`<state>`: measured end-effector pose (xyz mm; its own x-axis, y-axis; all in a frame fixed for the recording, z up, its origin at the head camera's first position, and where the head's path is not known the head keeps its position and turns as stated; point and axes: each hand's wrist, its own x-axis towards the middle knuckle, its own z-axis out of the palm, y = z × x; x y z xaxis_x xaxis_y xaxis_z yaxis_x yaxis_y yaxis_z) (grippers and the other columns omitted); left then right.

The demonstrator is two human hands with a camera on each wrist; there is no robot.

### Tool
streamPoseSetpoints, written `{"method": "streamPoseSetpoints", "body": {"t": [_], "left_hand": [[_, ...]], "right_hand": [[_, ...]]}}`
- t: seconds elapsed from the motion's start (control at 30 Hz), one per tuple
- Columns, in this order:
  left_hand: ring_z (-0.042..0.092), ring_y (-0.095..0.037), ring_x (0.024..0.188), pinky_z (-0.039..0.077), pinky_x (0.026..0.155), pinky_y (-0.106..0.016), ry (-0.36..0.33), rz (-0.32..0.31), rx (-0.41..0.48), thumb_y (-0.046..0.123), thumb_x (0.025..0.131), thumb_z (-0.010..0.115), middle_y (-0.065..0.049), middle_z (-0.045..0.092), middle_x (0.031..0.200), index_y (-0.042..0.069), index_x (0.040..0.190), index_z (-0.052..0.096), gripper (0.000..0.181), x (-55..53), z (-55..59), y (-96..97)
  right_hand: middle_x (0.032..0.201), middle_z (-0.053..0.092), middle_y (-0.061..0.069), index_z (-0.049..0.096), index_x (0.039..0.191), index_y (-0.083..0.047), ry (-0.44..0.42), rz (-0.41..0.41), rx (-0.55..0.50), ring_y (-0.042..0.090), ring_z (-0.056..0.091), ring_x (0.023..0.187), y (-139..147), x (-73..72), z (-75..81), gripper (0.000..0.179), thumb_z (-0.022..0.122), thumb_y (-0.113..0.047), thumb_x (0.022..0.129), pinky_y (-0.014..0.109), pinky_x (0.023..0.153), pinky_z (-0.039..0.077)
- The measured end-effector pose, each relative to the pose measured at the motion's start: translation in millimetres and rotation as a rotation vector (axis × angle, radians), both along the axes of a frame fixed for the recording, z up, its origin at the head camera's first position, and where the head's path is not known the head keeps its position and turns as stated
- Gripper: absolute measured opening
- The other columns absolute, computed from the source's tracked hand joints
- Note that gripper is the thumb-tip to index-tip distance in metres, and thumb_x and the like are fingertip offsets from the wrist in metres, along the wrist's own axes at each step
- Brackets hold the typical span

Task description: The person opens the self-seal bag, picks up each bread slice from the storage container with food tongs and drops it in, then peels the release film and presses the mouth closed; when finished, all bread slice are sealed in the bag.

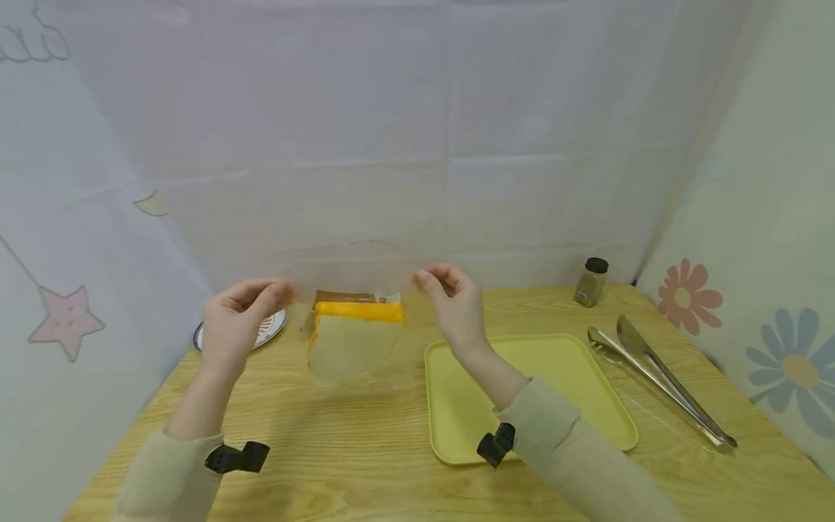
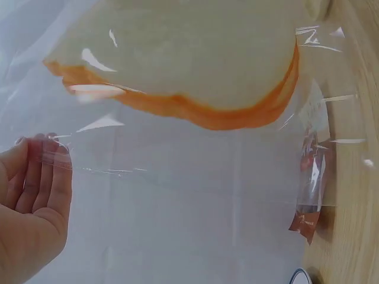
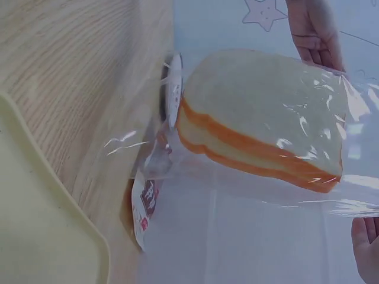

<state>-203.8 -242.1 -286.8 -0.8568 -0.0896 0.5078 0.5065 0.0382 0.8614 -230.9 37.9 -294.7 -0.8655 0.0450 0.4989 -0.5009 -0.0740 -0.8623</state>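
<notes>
Through the head camera I view a clear, flexible plastic bag (image 3: 355, 118) held up over the pale wood-grain bench (image 1: 339, 449). Inside it hangs sliced white bread (image 1: 355, 341) with an orange-brown crust, its broad pale face visible through the film; the right wrist view shows two crust bands, one beside the other. Bag and bread stand clear of the bench surface, to the left of a yellow, round-cornered rectangular tray (image 1: 567, 384).

Other containers: a squat, clear jar (image 1: 590, 283) with a black lid, upright at the far right, holds a brownish substance; a brown-and-white glossy packet (image 3: 145, 207) rests on the bench behind the bread, its contents hidden from me. A white round plate (image 1: 270, 330) with a dark blue rim is partly covered by the left hand (image 1: 235, 319). Silver metal tongs (image 1: 681, 406) lie to the right of the tray.

Pose: I see the left hand pinching the upper left part of the film between thumb and fingers, and the right hand (image 1: 459, 308) pinching the upper right part likewise. Both hands are raised to about the same level, well apart, with the bread between and below them. The right forearm crosses above the tray.
</notes>
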Motion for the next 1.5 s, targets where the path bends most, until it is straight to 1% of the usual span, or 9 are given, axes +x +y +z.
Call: {"method": "streamPoseSetpoints", "body": {"t": [0.1,0.2,0.4,0.53,0.73,0.93,1.1,1.23,1.5], "left_hand": [[0.071,-0.007,0.081,0.057,0.079,-0.022,-0.029,-0.029,0.064,0.006,0.090,0.062,0.005,0.074,0.087,-0.001,0.099,0.069,0.013,7.5,-2.4,-2.3],[0.071,-0.008,0.082,0.057,0.080,-0.021,-0.061,-0.036,0.060,0.006,0.090,0.062,0.004,0.074,0.088,0.000,0.100,0.069,0.014,14.7,-6.9,-3.1],[0.070,-0.009,0.081,0.058,0.078,-0.022,-0.069,0.010,0.073,0.005,0.089,0.063,0.003,0.073,0.086,-0.006,0.100,0.068,0.016,23.6,-15.6,-0.5],[0.069,-0.009,0.080,0.058,0.077,-0.021,-0.110,0.016,0.087,0.005,0.089,0.063,0.003,0.073,0.085,-0.003,0.099,0.070,0.014,27.5,-22.3,-1.6],[0.070,-0.009,0.079,0.058,0.079,-0.023,-0.152,-0.021,0.091,0.004,0.090,0.061,0.004,0.073,0.083,0.001,0.098,0.071,0.013,27.4,-30.7,-7.0],[0.071,-0.009,0.079,0.058,0.079,-0.024,-0.172,-0.108,0.134,-0.001,0.091,0.058,0.003,0.074,0.085,0.007,0.100,0.073,0.019,27.8,-38.5,-14.8],[0.071,-0.008,0.083,0.057,0.082,-0.023,-0.194,-0.171,0.149,-0.003,0.091,0.057,0.005,0.072,0.094,0.009,0.105,0.072,0.024,27.4,-40.3,-18.6],[0.070,-0.008,0.085,0.057,0.082,-0.022,-0.215,-0.190,0.119,-0.001,0.092,0.056,0.005,0.071,0.097,0.009,0.107,0.071,0.023,26.0,-41.4,-20.8],[0.070,-0.008,0.082,0.058,0.080,-0.024,-0.248,-0.152,0.100,0.008,0.093,0.058,0.003,0.072,0.086,0.009,0.097,0.072,0.014,25.3,-46.5,-18.1]], "right_hand": [[0.098,0.068,0.024,0.061,0.095,0.007,-0.020,0.028,-0.063,0.007,0.069,0.081,2.9,0.0,1.7,0.015,0.059,-0.008,0.092,0.027,0.084,0.057],[0.095,0.069,0.023,0.060,0.094,0.009,-0.032,0.071,-0.116,0.011,0.070,0.080,4.6,-0.2,0.7,0.015,0.059,-0.006,0.092,0.030,0.083,0.058],[0.084,0.073,0.007,0.061,0.093,0.007,-0.058,0.119,-0.149,0.013,0.071,0.078,5.5,2.1,-3.4,0.016,0.061,-0.009,0.091,0.033,0.080,0.059],[0.078,0.073,0.000,0.062,0.092,0.006,-0.089,0.124,-0.151,0.014,0.071,0.074,5.6,6.2,-6.6,0.015,0.063,-0.009,0.090,0.033,0.077,0.060],[0.078,0.073,0.007,0.062,0.092,0.009,-0.151,0.111,-0.169,0.015,0.071,0.070,5.8,10.1,-11.8,0.014,0.064,-0.005,0.088,0.034,0.074,0.061],[0.082,0.072,0.018,0.061,0.096,0.014,-0.211,0.137,-0.180,0.017,0.071,0.068,5.0,10.6,-18.3,0.020,0.064,-0.004,0.088,0.036,0.073,0.061],[0.080,0.073,0.013,0.061,0.099,0.017,-0.226,0.150,-0.181,0.015,0.071,0.069,5.2,11.9,-21.9,0.021,0.062,-0.002,0.089,0.036,0.074,0.061],[0.077,0.073,0.004,0.062,0.100,0.016,-0.249,0.153,-0.178,0.016,0.071,0.070,5.7,12.7,-25.9,0.021,0.063,-0.001,0.088,0.036,0.075,0.060],[0.087,0.071,0.020,0.062,0.102,0.015,-0.283,0.161,-0.173,0.015,0.070,0.071,5.3,17.3,-36.7,0.021,0.062,-0.003,0.089,0.035,0.076,0.060]]}}
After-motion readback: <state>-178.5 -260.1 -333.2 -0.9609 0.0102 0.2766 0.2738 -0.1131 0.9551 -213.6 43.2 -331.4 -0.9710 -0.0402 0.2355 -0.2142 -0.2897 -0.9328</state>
